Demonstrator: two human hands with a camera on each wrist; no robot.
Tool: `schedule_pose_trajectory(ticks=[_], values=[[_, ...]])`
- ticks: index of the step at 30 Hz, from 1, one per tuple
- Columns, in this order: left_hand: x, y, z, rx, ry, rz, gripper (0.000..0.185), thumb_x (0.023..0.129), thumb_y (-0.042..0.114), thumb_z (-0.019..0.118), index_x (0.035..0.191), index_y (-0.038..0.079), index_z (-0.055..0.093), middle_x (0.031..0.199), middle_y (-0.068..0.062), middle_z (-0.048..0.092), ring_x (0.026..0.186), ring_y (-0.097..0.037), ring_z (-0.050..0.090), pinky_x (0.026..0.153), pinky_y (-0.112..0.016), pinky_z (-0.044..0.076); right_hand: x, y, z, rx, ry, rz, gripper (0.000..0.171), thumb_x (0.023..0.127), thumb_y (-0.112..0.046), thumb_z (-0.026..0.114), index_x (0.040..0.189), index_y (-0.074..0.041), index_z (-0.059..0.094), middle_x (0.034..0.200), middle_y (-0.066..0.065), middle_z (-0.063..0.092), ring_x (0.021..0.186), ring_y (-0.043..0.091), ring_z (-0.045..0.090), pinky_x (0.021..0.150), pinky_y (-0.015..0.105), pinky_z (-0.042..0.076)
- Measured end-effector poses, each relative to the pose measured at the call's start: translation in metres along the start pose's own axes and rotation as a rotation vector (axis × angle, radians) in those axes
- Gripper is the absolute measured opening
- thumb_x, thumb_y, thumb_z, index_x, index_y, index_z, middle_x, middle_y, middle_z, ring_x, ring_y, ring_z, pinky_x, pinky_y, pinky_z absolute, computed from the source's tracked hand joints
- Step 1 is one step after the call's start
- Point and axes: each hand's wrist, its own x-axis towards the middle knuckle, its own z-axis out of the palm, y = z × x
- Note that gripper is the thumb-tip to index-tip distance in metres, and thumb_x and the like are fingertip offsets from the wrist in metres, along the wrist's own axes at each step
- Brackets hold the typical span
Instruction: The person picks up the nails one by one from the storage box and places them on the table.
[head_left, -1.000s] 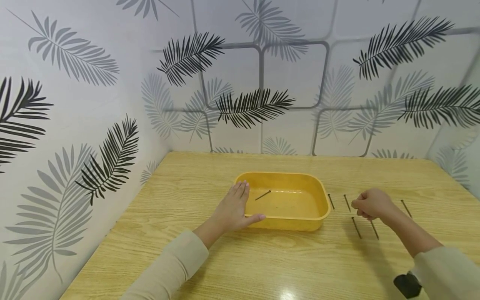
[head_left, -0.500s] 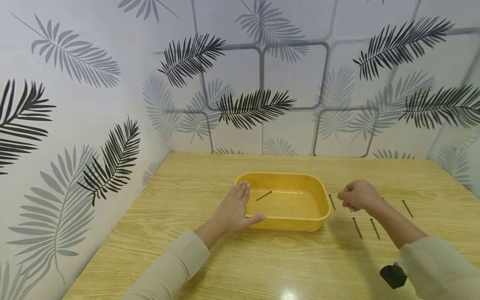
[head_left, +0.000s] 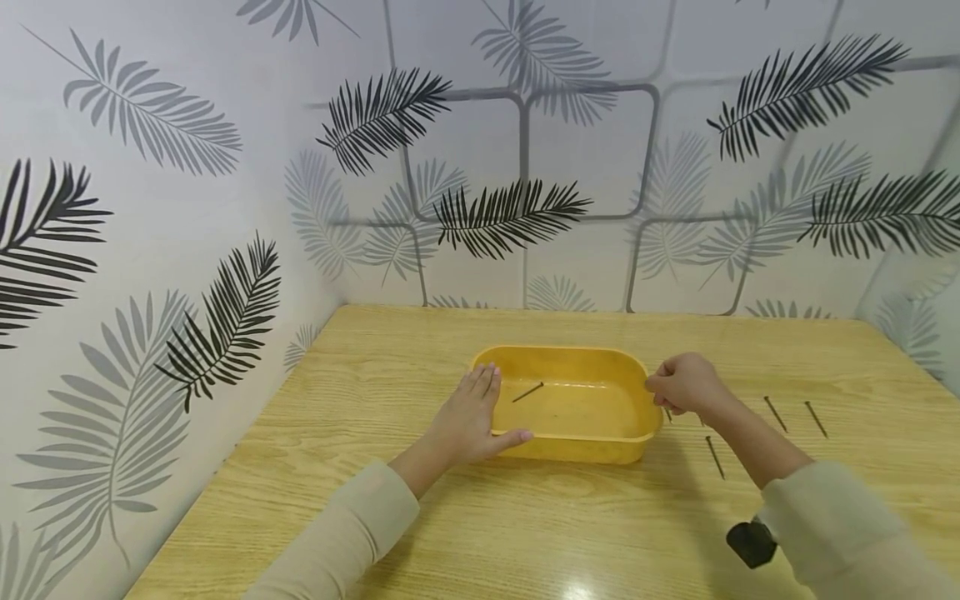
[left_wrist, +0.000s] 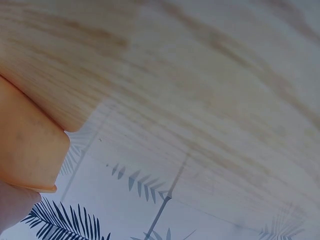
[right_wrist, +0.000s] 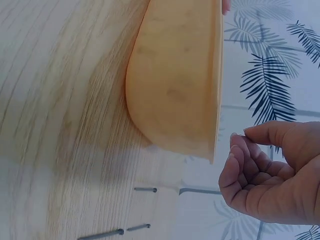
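Note:
My left hand [head_left: 467,417] lies on the left end of a yellow plastic tray [head_left: 570,437], fingers straight over the rim, thumb along the front edge. One dark nail [head_left: 528,392] lies inside the tray. My right hand [head_left: 686,383] is at the tray's right end with thumb and index fingertips together and the other fingers curled. In the right wrist view, this hand [right_wrist: 280,172] is beside the rim, apart from it. I see nothing between its fingertips; a small thing could be hidden there. Below and right of this hand, several nails lie on the table, including one nail [head_left: 715,457].
The tray stands on a light wood-grain table [head_left: 360,358]. Two more nails lie farther right, the outermost being a dark nail [head_left: 816,419]. A leaf-patterned wall [head_left: 480,150] closes off the back and left. A black device [head_left: 752,543] hangs at the right sleeve.
My right hand has moved left from among the nails to the tray's right end, fingertips staying together. The left hand, the tray and the nail inside have stayed put.

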Motion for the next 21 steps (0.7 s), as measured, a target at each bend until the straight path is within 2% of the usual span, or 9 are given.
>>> schedule_pose_trajectory(ticks=[8, 13, 21], values=[[0.001, 0.000, 0.001, -0.009, -0.006, -0.007, 0.125, 0.069, 0.086, -0.008, 0.143, -0.011, 0.018, 0.152, -0.026, 0.017, 0.142, -0.036, 0.015, 0.117, -0.043, 0.017, 0.008, -0.011, 0.011, 0.031, -0.004, 0.006, 0.025, 0.085, -0.005, 0.049, 0.060, -0.006, 0.048, 0.056, 0.000, 0.056, 0.048, 0.008, 0.047, 0.050, 0.021, 0.045], [0.001, -0.001, 0.002, -0.011, -0.014, -0.012, 0.126, 0.067, 0.086, -0.009, 0.143, -0.011, 0.016, 0.152, -0.026, 0.016, 0.143, -0.036, 0.014, 0.117, -0.044, 0.016, 0.012, -0.015, 0.019, 0.039, 0.016, 0.010, 0.024, 0.085, -0.006, 0.051, 0.061, -0.005, 0.051, 0.057, 0.002, 0.059, 0.047, 0.007, 0.048, 0.048, 0.020, 0.045], [0.002, -0.002, 0.002, -0.013, -0.025, -0.011, 0.121, 0.071, 0.085, -0.004, 0.144, -0.011, 0.015, 0.152, -0.025, 0.014, 0.143, -0.036, 0.013, 0.117, -0.044, 0.015, 0.019, -0.019, 0.033, 0.073, 0.008, 0.013, 0.021, 0.085, -0.007, 0.052, 0.066, 0.000, 0.056, 0.059, 0.003, 0.062, 0.049, 0.008, 0.052, 0.050, 0.021, 0.049]])
